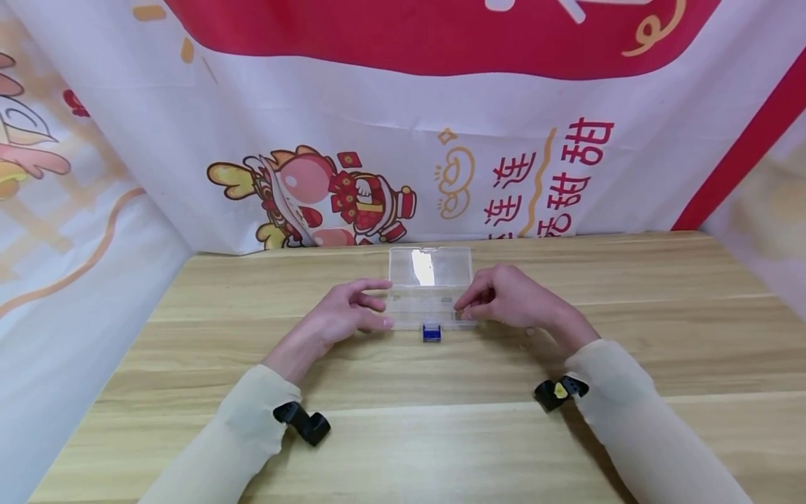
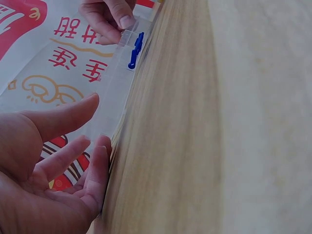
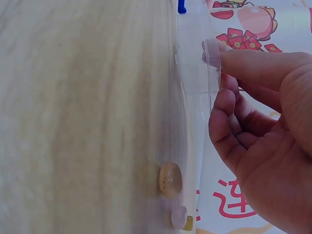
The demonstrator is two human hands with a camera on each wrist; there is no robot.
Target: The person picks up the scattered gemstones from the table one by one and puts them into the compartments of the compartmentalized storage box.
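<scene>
A clear plastic compartment box (image 1: pixel 418 315) lies on the table, its transparent lid (image 1: pixel 450 266) raised at the back. A blue latch (image 1: pixel 432 332) sits at the middle of its front edge. My left hand (image 1: pixel 343 315) is at the box's left end, thumb and fingers spread apart and fingertips right at the wall. At the opposite end, my right hand (image 1: pixel 510 297) reaches with bent fingers into the front corner compartment. In the right wrist view its fingertips (image 3: pixel 211 54) show through the clear wall; I cannot tell whether they pinch anything.
Near my right wrist, small loose pieces lie on the table: an amber translucent round one (image 3: pixel 170 179), a pale pinkish one (image 3: pixel 179 217) and a yellowish one (image 3: pixel 189 223). A printed cloth (image 1: pixel 352 105) hangs behind the wooden table (image 1: pixel 390 448).
</scene>
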